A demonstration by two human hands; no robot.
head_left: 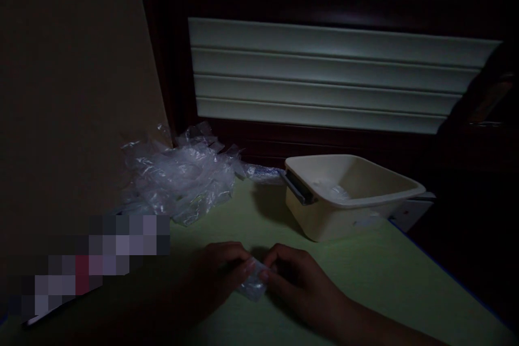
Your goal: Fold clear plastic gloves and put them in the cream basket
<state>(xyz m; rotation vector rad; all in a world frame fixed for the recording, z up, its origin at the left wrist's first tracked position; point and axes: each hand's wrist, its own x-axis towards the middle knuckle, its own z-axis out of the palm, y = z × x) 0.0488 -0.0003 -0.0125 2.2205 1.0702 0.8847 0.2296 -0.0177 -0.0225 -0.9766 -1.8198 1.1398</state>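
Both my hands rest on a pale green table (365, 281) in dim light. My left hand (221, 273) and my right hand (298, 278) meet at a small clear plastic bag (253, 281), each pinching an edge of it with closed fingers. The bag lies low, against the tabletop. What is inside it, if anything, is too dark to tell.
A heap of clear plastic bags (178, 178) lies at the back left by a tan wall. A cream plastic tub (348, 219) stands at the back right with something pale inside. A blurred object (93, 259) lies at the left. The table's right edge (446, 273) drops into darkness.
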